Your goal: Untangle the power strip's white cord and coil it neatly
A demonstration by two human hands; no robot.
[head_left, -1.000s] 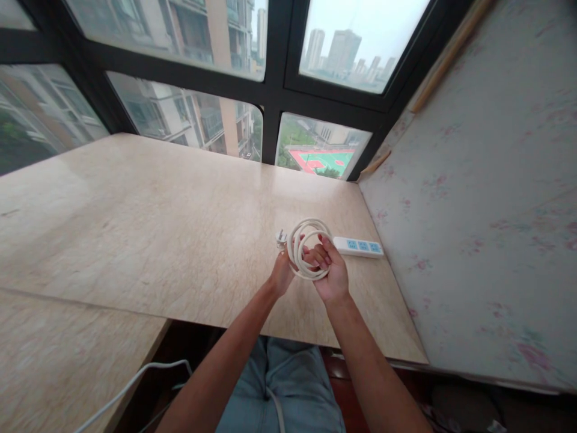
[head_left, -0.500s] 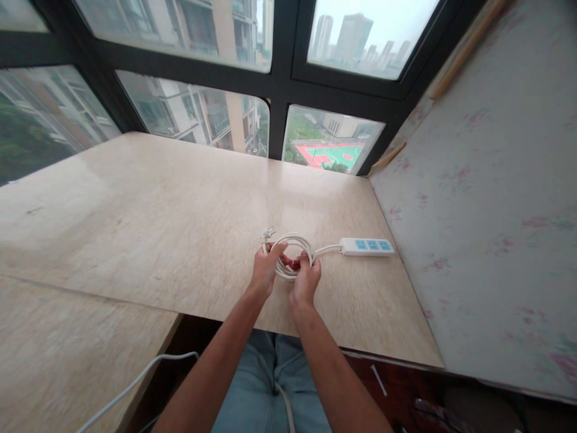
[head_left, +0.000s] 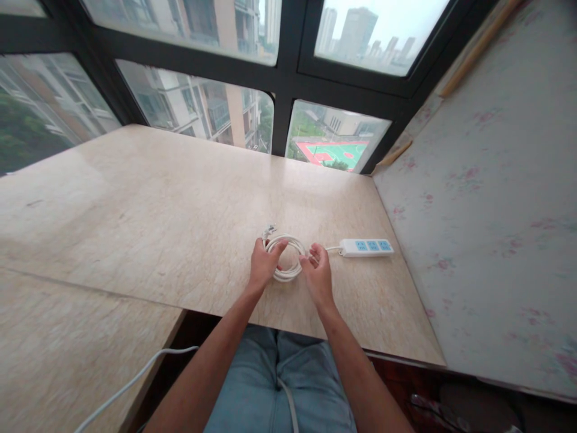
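Observation:
A white power cord (head_left: 289,278) is wound into a round coil of several loops above the marble-look top. My left hand (head_left: 264,264) is closed around the coil's left side, thumb over the loops. The cord's plug (head_left: 269,230) sticks up just beyond those fingers. At the coil's right edge, my right hand (head_left: 319,275) has its fingers curled on the cord where it runs toward the power strip; the exact grip is partly hidden. That white power strip (head_left: 367,248) with blue socket faces lies farther right, near the wall.
The marble-look surface (head_left: 180,210) reaches back to dark window frames (head_left: 280,114). A wallpapered wall (head_left: 473,228) bounds the right side. Another white cable (head_left: 135,382) crosses the lower left, over the gap at the surface's front edge.
My right hand has moved right, from the coil's lower right side to the cord leading to the strip. The left hand still holds the coil.

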